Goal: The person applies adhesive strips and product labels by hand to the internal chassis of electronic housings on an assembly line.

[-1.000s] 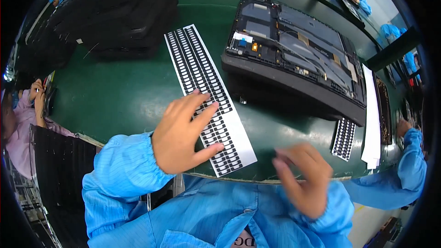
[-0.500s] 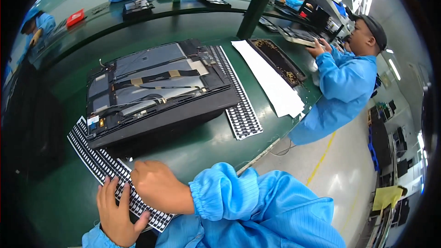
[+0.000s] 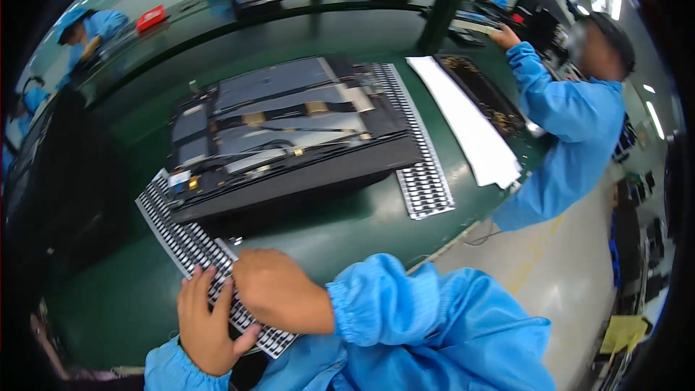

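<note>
A white sheet [image 3: 163, 206] covered in rows of small black pieces lies slantwise on the green table. My left hand [image 3: 206, 322] rests on its near part, fingers stretched out and the thumb apart. Beside it, my right hand [image 3: 279, 289] bends over the same sheet with fingers curled inward; its fingertips and anything between them are hidden. Just beyond stands a stack of black device casings [image 3: 304, 181]. The top one is opened, showing grey battery-like panels [image 3: 275, 90], a dark ribbon cable [image 3: 286, 112] and thin wires.
A second sheet of black pieces [image 3: 427, 185] lies right of the stack. Farther right are white paper [image 3: 470, 130] and a dark tray [image 3: 485, 98] with gold-coloured bits. A co-worker in blue [image 3: 572, 108] stands at the right; others sit across the table. A red bin [image 3: 150, 19] stands far left.
The view has swung, so the table and stack appear farther right. Both my hands keep nearly the same place on the sheet. The co-worker at the right has reached farther away with a flat part.
</note>
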Demonstrator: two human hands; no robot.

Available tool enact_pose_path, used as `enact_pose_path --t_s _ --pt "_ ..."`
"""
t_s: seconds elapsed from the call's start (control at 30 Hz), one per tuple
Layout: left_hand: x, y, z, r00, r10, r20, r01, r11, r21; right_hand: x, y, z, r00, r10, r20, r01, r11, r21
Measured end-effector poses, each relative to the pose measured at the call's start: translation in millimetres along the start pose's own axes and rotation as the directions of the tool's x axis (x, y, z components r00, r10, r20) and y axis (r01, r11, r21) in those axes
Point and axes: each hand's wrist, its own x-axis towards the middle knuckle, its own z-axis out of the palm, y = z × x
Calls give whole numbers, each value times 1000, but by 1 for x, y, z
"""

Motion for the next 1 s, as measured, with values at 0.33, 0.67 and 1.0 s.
enact_pose_path --t_s 0.33,0.67,1.0 --pt "9 -6 -30 989 8 -150 -19 997 -71 3 -6 -127 988 132 80 -154 887 436" --pt "113 -11 -61 834 252 -490 -278 960 21 9 50 -139 793 235 -562 -110 963 247" --pt "121 -20 -43 940 166 -299 -221 962 -159 47 24 -147 922 297 -250 -227 935 272"
